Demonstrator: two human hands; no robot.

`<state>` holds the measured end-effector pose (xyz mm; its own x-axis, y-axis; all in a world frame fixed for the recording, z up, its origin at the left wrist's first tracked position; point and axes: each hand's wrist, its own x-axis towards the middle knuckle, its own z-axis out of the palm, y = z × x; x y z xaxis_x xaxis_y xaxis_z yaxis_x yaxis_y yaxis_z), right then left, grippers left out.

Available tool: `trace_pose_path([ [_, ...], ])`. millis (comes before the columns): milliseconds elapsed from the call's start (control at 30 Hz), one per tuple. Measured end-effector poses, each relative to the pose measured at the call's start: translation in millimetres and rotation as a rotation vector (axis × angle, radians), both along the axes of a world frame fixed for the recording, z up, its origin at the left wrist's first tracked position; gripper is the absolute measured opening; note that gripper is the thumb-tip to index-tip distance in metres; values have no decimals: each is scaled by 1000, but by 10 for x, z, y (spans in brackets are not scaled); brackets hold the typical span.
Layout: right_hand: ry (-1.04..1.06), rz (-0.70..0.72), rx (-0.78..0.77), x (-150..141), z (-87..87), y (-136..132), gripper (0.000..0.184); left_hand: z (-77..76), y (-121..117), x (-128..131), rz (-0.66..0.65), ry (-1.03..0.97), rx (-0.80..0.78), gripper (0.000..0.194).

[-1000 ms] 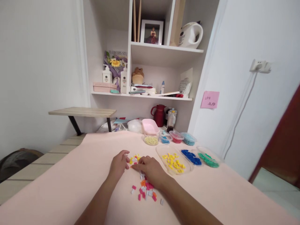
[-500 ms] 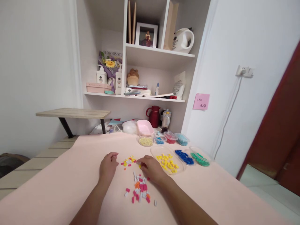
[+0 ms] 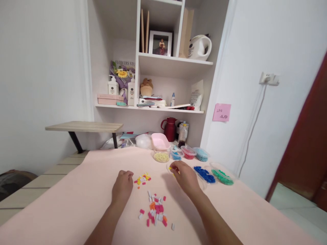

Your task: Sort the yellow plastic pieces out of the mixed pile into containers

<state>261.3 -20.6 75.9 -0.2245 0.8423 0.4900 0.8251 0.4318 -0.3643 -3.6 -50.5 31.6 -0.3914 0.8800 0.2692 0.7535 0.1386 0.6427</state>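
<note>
My right hand [image 3: 185, 177] is over the clear tray [image 3: 203, 185], covering most of it. Its fingers are pinched, with a small yellow block [image 3: 170, 168] at the tips. On the cloth, my left hand [image 3: 124, 183] rests with curled fingers; whatever they may hold is hidden. Just right of it lies a small pile of yellow, white and pink blocks [image 3: 143, 178]. Nearer to me, between my forearms, is a looser pile of pink, white and orange blocks [image 3: 156, 209]. A single grey-white block [image 3: 173, 226] lies apart from it.
Dark blue blocks [image 3: 204, 174] and a tub of green blocks [image 3: 222, 177] stand to the right. Behind are tubs of pale yellow [image 3: 161, 157], red [image 3: 188, 152] and light blue pieces [image 3: 201, 154], plus a pink basin [image 3: 160, 142]. A red jug [image 3: 170, 130] stands below the shelves.
My right hand has moved right and away from me, from beside the small mixed pile to over the clear tray. My left hand stays beside the pile, its fingers more curled. The view has shifted slightly.
</note>
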Motion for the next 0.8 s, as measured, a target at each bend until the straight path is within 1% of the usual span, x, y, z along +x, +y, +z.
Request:
trace_pose_path([
  [133, -122, -243, -12, 218, -10, 34, 23, 21, -43, 45, -11, 113, -70, 29],
  [200, -96, -290, 26, 240, -34, 49, 34, 26, -53, 44, -18, 155, -94, 31],
  [233, -48, -260, 46, 221, -46, 55, 38, 27, -54, 38, -23, 172, -104, 32],
  [267, 21, -190, 58, 182, -58, 58, 40, 28, -53, 30, -28, 186, -114, 32],
  [333, 185, 25, 44, 48, -98, 48, 41, 28, -46, 14, -36, 211, -131, 32],
  [400, 317, 245, -9, -138, -176, 13, 40, 26, -39, 3, -34, 230, -142, 33],
  [467, 334, 397, -68, -335, -288, -39, 40, 24, -32, -3, -26, 241, -147, 35],
  [500, 326, 438, -101, -425, -347, -65, 40, 23, -28, -6, -24, 242, -148, 37],
  [567, 301, 430, -170, -572, -438, -98, 39, 22, -18, -19, -32, 237, -147, 39],
  [633, 216, 409, -188, -677, -452, -97, 42, 21, -3, -47, -48, 221, -141, 38],
  [733, 47, 411, -146, -808, -317, -42, 52, 13, 28, -110, -62, 178, -129, 34],
  [800, -86, 461, -136, -917, -188, 4, 50, -3, 55, -151, -54, 138, -119, 36],
])
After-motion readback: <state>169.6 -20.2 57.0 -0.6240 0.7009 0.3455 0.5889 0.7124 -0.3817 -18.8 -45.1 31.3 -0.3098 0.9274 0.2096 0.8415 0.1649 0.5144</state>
